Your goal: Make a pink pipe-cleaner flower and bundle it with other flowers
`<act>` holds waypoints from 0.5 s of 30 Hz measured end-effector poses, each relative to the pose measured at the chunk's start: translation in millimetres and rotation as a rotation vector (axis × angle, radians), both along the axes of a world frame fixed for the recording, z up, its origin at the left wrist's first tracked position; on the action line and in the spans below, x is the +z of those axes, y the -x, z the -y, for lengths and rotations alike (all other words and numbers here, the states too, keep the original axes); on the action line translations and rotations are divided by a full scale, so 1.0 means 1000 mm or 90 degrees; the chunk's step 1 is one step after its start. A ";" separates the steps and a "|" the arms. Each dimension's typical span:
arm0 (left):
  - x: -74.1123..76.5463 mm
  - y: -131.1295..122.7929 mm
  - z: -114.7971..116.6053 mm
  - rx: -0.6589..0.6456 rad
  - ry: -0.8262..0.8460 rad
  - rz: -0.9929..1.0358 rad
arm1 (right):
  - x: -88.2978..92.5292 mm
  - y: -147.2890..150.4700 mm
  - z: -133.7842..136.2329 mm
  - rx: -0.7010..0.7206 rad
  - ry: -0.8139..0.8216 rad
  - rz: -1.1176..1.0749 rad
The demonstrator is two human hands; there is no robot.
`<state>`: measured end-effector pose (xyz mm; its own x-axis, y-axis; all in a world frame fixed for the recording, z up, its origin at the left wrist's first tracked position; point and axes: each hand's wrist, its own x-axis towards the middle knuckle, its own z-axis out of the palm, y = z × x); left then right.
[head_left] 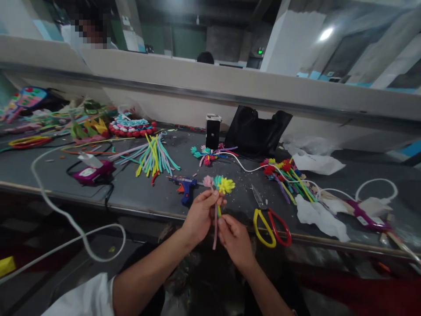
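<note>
Between my hands is a small bunch of pipe-cleaner flowers point(226, 185) with pink, teal and yellow heads. My left hand point(201, 216) pinches the stems just below the heads. Lower down, the fingers of my right hand point(236, 239) are closed on the yellow-green stem, while a pink stem hangs free beside it. A blue glue gun point(187, 189) with an orange trigger lies behind my left hand. To the right, scissors point(263, 210) with one yellow and one red handle rest at the table edge, their blades pointing away.
Loose pipe cleaners point(154, 158) fan out on the dark table point(131, 195). Finished flowers point(207, 154) lie ahead, and more flowers point(286, 169) sit to the right. A black bag point(258, 131), a phone-like device point(213, 131), purple plug boxes point(94, 172) and white cables surround them. A person sits beyond the partition.
</note>
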<state>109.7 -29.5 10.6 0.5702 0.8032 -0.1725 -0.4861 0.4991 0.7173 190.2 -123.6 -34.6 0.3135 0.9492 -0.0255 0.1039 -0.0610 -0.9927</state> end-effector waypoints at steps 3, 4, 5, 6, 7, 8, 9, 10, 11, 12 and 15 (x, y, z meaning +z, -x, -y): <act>0.005 0.010 -0.006 0.039 -0.034 0.012 | 0.004 0.001 0.007 0.141 0.065 0.090; 0.005 0.012 -0.007 0.027 -0.036 0.014 | 0.007 -0.002 0.010 0.183 0.086 0.122; 0.006 0.014 -0.007 0.008 -0.037 0.018 | 0.009 -0.007 0.012 0.214 0.100 0.156; 0.005 0.014 -0.006 -0.005 -0.044 0.019 | 0.012 -0.013 0.014 0.225 0.100 0.190; 0.005 0.015 -0.005 -0.021 -0.054 0.012 | 0.014 -0.020 0.016 0.216 0.094 0.212; 0.005 0.014 -0.003 -0.023 -0.067 0.003 | 0.016 -0.026 0.017 0.181 0.088 0.207; 0.005 0.013 0.000 -0.020 -0.081 -0.005 | 0.018 -0.031 0.017 0.127 0.076 0.187; 0.004 0.012 0.003 -0.029 -0.094 -0.010 | 0.019 -0.035 0.017 0.069 0.060 0.153; 0.004 0.010 0.007 -0.046 -0.106 -0.014 | 0.019 -0.037 0.016 0.012 0.038 0.112; 0.004 0.008 0.011 -0.070 -0.115 -0.017 | 0.019 -0.038 0.015 -0.039 0.010 0.076; 0.002 0.002 0.025 -0.154 -0.132 -0.069 | 0.018 -0.030 0.011 -0.126 -0.072 0.014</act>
<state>107.8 -54.6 12.9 0.7355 0.6715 -0.0895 -0.2870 0.4285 0.8567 220.5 -135.0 -16.3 0.4931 0.8657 0.0861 0.1231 0.0286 -0.9920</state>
